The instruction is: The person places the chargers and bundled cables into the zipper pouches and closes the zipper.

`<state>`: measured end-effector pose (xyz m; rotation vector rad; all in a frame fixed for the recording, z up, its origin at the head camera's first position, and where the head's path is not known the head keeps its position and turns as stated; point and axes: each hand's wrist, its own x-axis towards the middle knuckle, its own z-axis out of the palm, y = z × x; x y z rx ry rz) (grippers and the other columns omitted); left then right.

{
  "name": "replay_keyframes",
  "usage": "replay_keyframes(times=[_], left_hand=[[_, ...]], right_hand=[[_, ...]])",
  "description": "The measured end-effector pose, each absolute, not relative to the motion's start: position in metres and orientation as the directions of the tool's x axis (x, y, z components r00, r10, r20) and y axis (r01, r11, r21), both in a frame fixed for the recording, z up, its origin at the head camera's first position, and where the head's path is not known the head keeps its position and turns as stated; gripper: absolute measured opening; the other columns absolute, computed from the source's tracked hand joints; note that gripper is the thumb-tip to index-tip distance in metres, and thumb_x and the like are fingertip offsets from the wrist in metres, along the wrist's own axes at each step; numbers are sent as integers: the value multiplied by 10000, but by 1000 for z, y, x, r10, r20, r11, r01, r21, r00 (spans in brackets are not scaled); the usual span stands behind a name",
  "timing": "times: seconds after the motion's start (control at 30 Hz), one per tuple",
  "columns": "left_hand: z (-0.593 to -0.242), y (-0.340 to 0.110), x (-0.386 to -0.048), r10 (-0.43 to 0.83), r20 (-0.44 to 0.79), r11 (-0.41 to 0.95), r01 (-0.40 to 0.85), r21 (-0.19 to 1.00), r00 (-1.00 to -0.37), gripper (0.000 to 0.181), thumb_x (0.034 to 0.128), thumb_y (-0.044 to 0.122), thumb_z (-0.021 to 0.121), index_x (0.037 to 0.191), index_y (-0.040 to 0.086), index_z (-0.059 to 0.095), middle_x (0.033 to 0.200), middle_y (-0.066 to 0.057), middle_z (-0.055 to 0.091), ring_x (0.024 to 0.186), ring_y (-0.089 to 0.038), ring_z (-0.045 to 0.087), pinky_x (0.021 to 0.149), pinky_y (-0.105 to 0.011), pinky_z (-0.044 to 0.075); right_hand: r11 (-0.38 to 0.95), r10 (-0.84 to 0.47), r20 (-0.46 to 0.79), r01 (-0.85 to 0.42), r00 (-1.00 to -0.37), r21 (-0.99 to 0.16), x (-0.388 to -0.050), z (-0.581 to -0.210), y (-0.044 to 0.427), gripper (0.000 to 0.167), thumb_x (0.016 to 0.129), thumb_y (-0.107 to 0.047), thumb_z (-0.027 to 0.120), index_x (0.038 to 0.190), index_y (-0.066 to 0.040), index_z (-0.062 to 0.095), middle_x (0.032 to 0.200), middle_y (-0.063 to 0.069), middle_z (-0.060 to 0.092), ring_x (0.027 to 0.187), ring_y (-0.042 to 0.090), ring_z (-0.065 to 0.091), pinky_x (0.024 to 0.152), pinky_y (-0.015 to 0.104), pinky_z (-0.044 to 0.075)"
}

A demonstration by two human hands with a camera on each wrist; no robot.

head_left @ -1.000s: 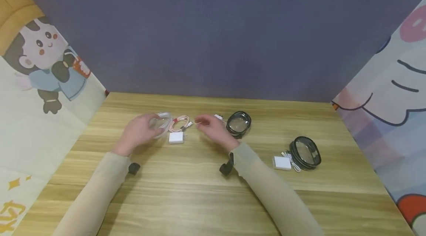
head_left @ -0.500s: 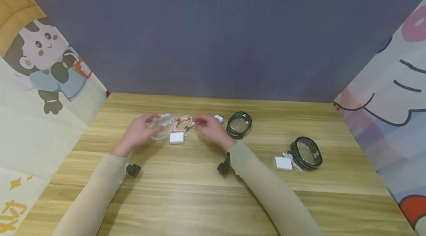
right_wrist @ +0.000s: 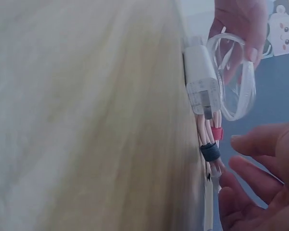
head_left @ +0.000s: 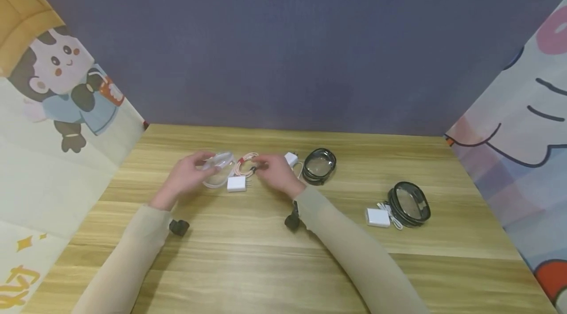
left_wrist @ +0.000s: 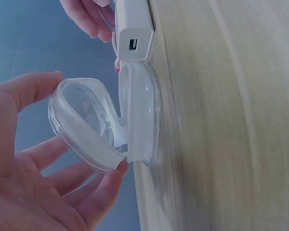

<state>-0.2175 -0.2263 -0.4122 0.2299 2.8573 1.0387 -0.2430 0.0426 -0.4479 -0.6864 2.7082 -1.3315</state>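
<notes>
My left hand (head_left: 188, 174) holds the raised lid of a clear zip case (left_wrist: 142, 118) between thumb and fingers. The case is unzipped, and its lower half lies on the table. To its right lies a coiled pink charging cable (head_left: 239, 169) with a red tie and a dark tie (right_wrist: 211, 152). My right hand (head_left: 276, 172) is at the cable's right side, fingers and thumb spread apart. In the right wrist view the lower fingertips are close to the cable end; contact is unclear. A white USB charger (head_left: 236, 184) lies in front of the cable.
Right of my right hand are a white charger (head_left: 291, 158) with a partly hidden pale cable and a black-rimmed clear case (head_left: 320, 166). Farther right lie another white charger (head_left: 377, 217), a white cable (head_left: 392, 216) and a second black-rimmed case (head_left: 409, 204). A dark panel (head_left: 283, 48) stands behind the table.
My right hand has shifted left over the right side of the pink cable. The left hand keeps its hold on the clear case's lid, which now stands slightly farther right.
</notes>
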Motion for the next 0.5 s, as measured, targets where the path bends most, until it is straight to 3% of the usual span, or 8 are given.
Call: replay_keyframes(times=[0.3, 0.5], left_hand=[[-412, -227, -217, 179, -24, 749, 121, 651, -984, 648, 938, 466, 652, 1437, 80, 507, 1376, -276, 537, 1248, -451, 516, 1003, -617, 411], [-411, -227, -217, 205, -14, 758, 149, 635, -979, 599, 959, 461, 623, 1415, 83, 534, 1389, -248, 540, 1249, -441, 518, 1010, -626, 402]], right_hand=[[639, -482, 144, -459, -864, -617, -244, -447, 38, 349, 867, -15, 710, 1215, -48, 696, 1192, 96, 698, 1065, 236, 660, 960, 347, 514], [709, -523, 109, -503, -845, -495, -241, -440, 38, 316, 847, -34, 734, 1153, -112, 739, 1108, 32, 726, 1011, 202, 664, 995, 375, 460]])
